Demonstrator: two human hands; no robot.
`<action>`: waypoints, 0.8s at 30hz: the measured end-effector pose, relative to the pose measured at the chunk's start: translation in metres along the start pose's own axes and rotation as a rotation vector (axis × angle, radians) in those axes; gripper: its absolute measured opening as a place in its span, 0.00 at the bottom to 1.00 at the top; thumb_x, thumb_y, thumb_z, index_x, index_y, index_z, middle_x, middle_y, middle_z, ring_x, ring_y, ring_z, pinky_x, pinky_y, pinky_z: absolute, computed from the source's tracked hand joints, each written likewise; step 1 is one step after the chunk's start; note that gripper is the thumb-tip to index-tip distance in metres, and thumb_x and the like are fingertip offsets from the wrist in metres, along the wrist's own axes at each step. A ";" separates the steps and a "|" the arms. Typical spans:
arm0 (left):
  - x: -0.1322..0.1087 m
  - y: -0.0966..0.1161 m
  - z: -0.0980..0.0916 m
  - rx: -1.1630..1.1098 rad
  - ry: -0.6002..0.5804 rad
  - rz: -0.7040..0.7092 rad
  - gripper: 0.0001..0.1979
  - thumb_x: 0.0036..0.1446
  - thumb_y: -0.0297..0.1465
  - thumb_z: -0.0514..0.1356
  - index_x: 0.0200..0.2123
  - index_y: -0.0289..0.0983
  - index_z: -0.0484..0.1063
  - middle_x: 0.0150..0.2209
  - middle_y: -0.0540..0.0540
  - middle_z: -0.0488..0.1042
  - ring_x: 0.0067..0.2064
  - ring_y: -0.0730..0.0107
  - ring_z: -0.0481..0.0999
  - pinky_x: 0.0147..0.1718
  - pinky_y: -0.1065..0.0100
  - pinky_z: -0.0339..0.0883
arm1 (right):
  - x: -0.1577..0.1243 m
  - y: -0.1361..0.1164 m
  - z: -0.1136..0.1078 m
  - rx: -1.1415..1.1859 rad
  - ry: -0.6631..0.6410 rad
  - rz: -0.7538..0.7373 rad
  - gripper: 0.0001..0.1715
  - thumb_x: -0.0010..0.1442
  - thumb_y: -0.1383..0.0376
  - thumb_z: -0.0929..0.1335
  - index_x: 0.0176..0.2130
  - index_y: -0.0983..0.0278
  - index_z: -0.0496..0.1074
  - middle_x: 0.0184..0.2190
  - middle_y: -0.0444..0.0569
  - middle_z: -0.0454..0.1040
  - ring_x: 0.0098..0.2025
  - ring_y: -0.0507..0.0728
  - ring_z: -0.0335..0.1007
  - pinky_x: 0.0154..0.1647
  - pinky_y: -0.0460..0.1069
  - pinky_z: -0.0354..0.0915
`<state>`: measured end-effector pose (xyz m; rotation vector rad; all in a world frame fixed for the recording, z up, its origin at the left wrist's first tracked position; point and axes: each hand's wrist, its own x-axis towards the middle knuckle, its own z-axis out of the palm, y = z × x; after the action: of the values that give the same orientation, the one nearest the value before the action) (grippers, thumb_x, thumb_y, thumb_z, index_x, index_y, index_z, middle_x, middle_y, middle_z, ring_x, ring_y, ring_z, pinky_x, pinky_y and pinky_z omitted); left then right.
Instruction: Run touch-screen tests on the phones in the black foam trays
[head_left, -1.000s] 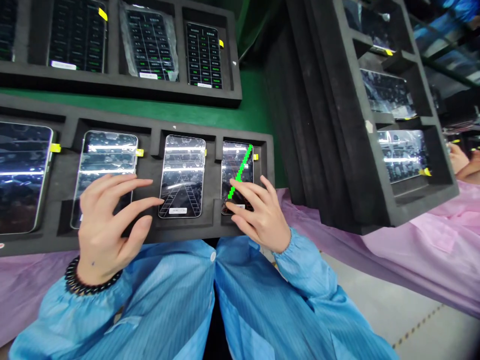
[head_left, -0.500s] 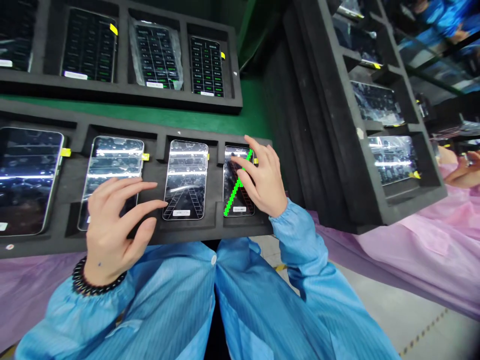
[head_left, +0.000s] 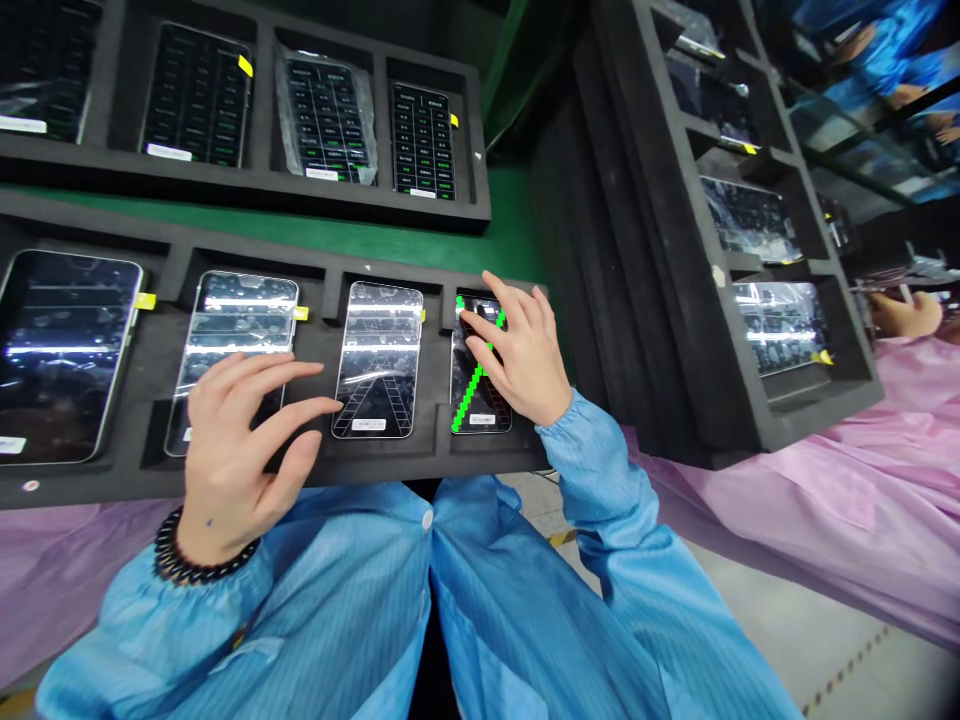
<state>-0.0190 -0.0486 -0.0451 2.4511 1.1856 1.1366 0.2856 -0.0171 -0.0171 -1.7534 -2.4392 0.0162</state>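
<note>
Over the foam tray [head_left: 300, 470], the left hand [head_left: 232, 450] hovers spread; the right hand [head_left: 521, 350], fingers fanned, touches the rightmost phone [head_left: 472, 400].

Four phones [head_left: 373, 360] in nearest tray [head_left: 319, 292], two hands [head_left: 232, 445]

No word, brand or number can be read anywhere. The screens of the phones [head_left: 422, 142] in the far foam tray [head_left: 262, 182] show tables of pale and green characters too small to make out, and the white stickers [head_left: 369, 424] at the lower ends of the phones in the near tray [head_left: 427, 452] carry print that is likewise illegible. The yellow tabs [head_left: 145, 301] beside the phones are blank, and the rightmost phone [head_left: 481, 405] in the near tray shows only a green diagonal line [head_left: 466, 392], no lettering.
</note>
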 end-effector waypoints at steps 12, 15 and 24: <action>-0.003 0.001 0.000 0.008 0.004 -0.046 0.11 0.64 0.31 0.56 0.42 0.42 0.80 0.52 0.41 0.78 0.60 0.46 0.73 0.62 0.39 0.61 | -0.058 -0.005 -0.016 0.030 0.027 -0.043 0.20 0.73 0.57 0.61 0.52 0.60 0.79 0.68 0.56 0.64 0.66 0.64 0.63 0.71 0.68 0.52; -0.004 0.002 0.001 0.011 0.012 -0.059 0.11 0.64 0.31 0.56 0.42 0.43 0.80 0.52 0.43 0.78 0.60 0.47 0.73 0.63 0.39 0.61 | -0.071 -0.008 -0.018 0.042 0.029 -0.051 0.20 0.73 0.58 0.61 0.51 0.61 0.79 0.68 0.57 0.66 0.65 0.64 0.64 0.70 0.68 0.53; -0.005 -0.003 0.001 -0.021 0.043 -0.040 0.13 0.61 0.32 0.58 0.44 0.46 0.81 0.51 0.43 0.79 0.59 0.44 0.74 0.62 0.37 0.62 | -0.114 -0.016 -0.031 0.081 -0.001 -0.046 0.17 0.71 0.62 0.63 0.46 0.61 0.81 0.65 0.55 0.70 0.61 0.64 0.69 0.68 0.68 0.57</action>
<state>-0.0214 -0.0504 -0.0501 2.3880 1.2226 1.1899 0.3096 -0.1320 0.0027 -1.6639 -2.4430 0.1098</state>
